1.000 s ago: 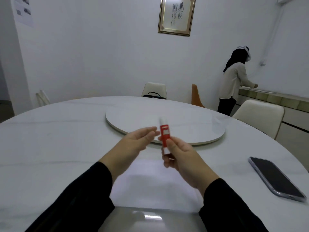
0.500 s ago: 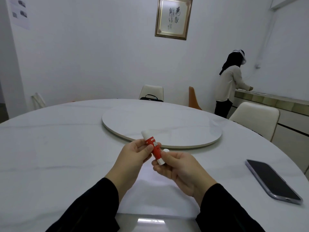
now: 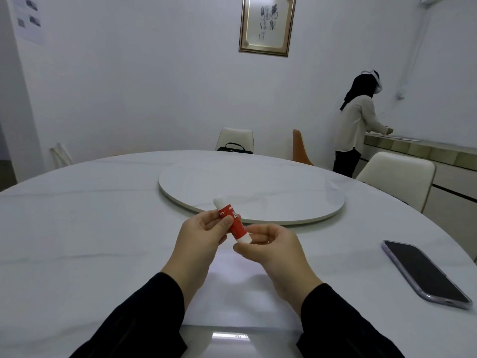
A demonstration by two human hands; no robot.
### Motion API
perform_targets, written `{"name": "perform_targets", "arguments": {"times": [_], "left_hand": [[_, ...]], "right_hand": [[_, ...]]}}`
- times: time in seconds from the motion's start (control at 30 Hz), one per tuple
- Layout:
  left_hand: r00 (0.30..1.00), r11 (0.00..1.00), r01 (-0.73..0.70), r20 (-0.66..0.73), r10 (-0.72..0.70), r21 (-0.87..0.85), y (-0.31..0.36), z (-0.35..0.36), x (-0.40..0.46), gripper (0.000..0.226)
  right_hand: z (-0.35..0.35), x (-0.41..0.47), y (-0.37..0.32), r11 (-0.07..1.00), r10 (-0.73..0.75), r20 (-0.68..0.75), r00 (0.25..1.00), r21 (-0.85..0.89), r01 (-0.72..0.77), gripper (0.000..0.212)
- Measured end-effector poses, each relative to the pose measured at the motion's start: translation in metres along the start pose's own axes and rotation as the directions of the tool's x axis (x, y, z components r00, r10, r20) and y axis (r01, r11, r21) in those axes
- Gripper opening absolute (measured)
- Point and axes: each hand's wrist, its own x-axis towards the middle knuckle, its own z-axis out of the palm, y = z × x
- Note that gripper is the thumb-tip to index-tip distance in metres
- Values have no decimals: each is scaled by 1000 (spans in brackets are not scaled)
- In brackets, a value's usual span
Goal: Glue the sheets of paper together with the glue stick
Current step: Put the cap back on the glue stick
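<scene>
A red glue stick [image 3: 233, 223] with white ends is held tilted above the table, its upper white end pointing up and to the left. My left hand [image 3: 204, 235] grips its red body between thumb and fingers. My right hand [image 3: 268, 248] pinches its lower white end. White sheets of paper [image 3: 232, 295] lie flat on the table under my hands and between my forearms. I cannot tell how many sheets there are.
A round white marble table [image 3: 77, 228] carries a raised turntable [image 3: 258, 192] just beyond my hands. A dark phone [image 3: 426, 273] lies at the right. Chairs stand around the far side. A person [image 3: 357, 125] stands at a counter, back right.
The glue stick went from upright in my right hand alone to tilted, with my left hand closing on its body. Both hands have come nearer to me.
</scene>
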Motion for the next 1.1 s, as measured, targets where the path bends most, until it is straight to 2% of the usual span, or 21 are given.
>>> {"name": "perform_targets", "arguments": {"times": [0.03,0.07,0.13,0.2,0.23,0.3,0.37,0.43,0.47,0.53,0.6,0.7,0.77,0.83,0.9,0.97,1.03,1.1], "left_hand": [[1000,1000,-1,-2,1,3,0,1,0,13],[1000,1000,-3,-5,3,6,0,1,-1,13],[1000,1000,-14,-14,14,22,0,0,-2,12],[1000,999,-17,-16,18,34,1,0,-2,13],[1000,999,-18,-15,19,43,1,0,-3,13],[999,997,-28,-17,30,67,0,1,-3,13],[1000,996,-25,-13,27,80,-1,3,-5,13],[1000,996,-27,-13,28,83,-1,4,-6,16],[999,997,-27,-21,28,77,0,3,-5,17],[999,997,-31,-41,33,68,1,2,-4,18],[999,997,-24,-45,28,74,1,1,-4,19],[999,997,-15,-45,18,76,-1,3,-6,21],[999,997,-16,-49,20,76,0,4,-7,19],[999,996,-17,-49,21,82,0,4,-7,17],[998,996,-15,-61,20,86,0,3,-7,17],[997,997,-14,-75,20,82,0,2,-6,19],[997,998,-5,-75,10,68,1,1,-6,20],[998,998,-6,-61,9,62,1,2,-7,18]], "right_hand": [[-1,1,1,997,-16,-15,1000,-74,15,36],[-1,-1,-1,997,13,45,999,-76,-9,31],[-1,-5,-7,968,139,266,954,167,-188,12],[-6,-4,-8,883,198,348,916,343,-322,21],[-7,-4,-9,877,198,338,920,357,-321,20],[-7,-3,-6,942,155,237,959,257,-216,8],[-5,-2,-2,997,72,138,988,8,-73,29],[-4,-1,-1,991,53,180,982,-130,-29,34],[-4,-2,-3,993,82,242,967,-99,-59,28],[-7,-3,-7,977,139,335,932,105,-184,20],[-12,-2,-8,945,165,354,921,211,-251,19],[-8,-4,-7,977,146,265,953,112,-181,10],[-5,-4,-7,994,100,170,980,-54,-91,24],[-6,-3,-7,989,78,155,985,-138,-56,34],[-9,-4,-10,992,118,277,954,-82,-99,27],[-14,-3,-11,973,164,368,915,90,-211,18],[-16,-4,-11,949,173,370,913,185,-255,15],[-11,-4,-10,974,152,288,946,120,-193,23]]}}
